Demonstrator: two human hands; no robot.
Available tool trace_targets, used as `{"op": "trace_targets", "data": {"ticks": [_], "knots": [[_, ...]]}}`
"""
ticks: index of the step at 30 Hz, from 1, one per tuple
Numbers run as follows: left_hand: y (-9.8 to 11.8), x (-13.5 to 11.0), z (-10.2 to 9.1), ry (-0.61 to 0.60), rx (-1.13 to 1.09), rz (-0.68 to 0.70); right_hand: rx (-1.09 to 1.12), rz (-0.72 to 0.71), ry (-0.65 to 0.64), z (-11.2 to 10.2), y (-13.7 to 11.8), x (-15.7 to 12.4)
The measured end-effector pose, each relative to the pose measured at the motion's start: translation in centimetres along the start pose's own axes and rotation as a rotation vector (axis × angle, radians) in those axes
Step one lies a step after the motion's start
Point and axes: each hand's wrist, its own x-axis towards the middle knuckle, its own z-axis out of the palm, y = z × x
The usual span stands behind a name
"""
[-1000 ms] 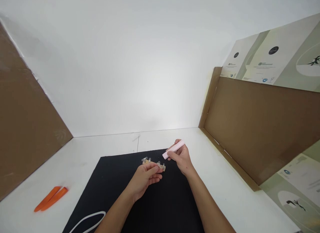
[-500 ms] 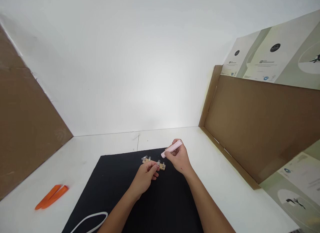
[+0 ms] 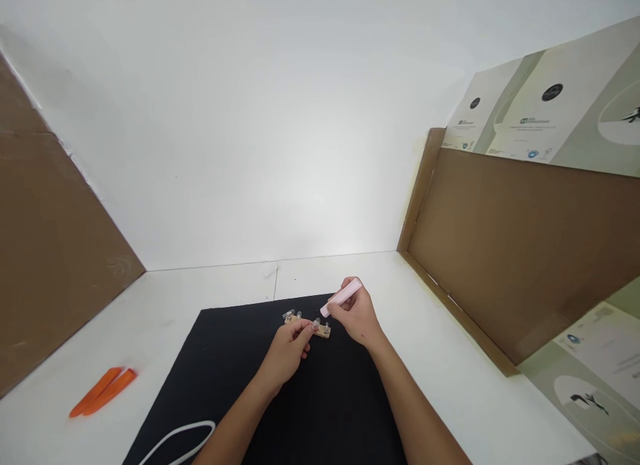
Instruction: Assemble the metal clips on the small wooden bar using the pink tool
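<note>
A small wooden strip [image 3: 323, 332] with clear pieces and metal fittings along it sits near the far part of the black mat [image 3: 220, 358]. My left hand [image 3: 290, 352] is at the strip's near side, thumb and forefinger pinched together beside a clear upright piece [image 3: 317, 324]; what lies between the fingertips is too small to make out. My right hand [image 3: 357, 315] grips a pale pink rectangular stick [image 3: 341, 297]. The stick slants down to the left, its lower end just above and right of the strip, apart from it.
Two orange pieces [image 3: 103, 392] lie on the white table [image 3: 165, 332] at the left. A white loop of cord [image 3: 187, 426] rests on the mat's near left. A white wall [image 3: 280, 132] stands behind, with brown cardboard panels [image 3: 520, 238] at the sides.
My left fingertips have shifted slightly left and up along the strip. The pink stick in my right hand has moved a little to the left.
</note>
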Motion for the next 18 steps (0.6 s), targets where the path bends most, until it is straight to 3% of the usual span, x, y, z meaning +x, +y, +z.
{"op": "trace_targets", "data": {"ticks": [4,9,11,18], "knots": [[0.1,-0.2,0.0,0.001,-0.017,-0.002,-0.006,0.002,0.040,-0.3,0.1,0.2],[-0.1,0.0,-0.1,-0.006,-0.004,-0.003,0.079,0.064,-0.157,0.0,-0.4,-0.3],[-0.2,0.0,-0.1,-0.008,0.001,-0.008,0.100,0.056,-0.169,0.2,-0.4,-0.4],[0.4,-0.4,0.0,-0.026,-0.071,-0.030,-0.039,-0.015,0.136,-0.4,0.9,0.6]]}}
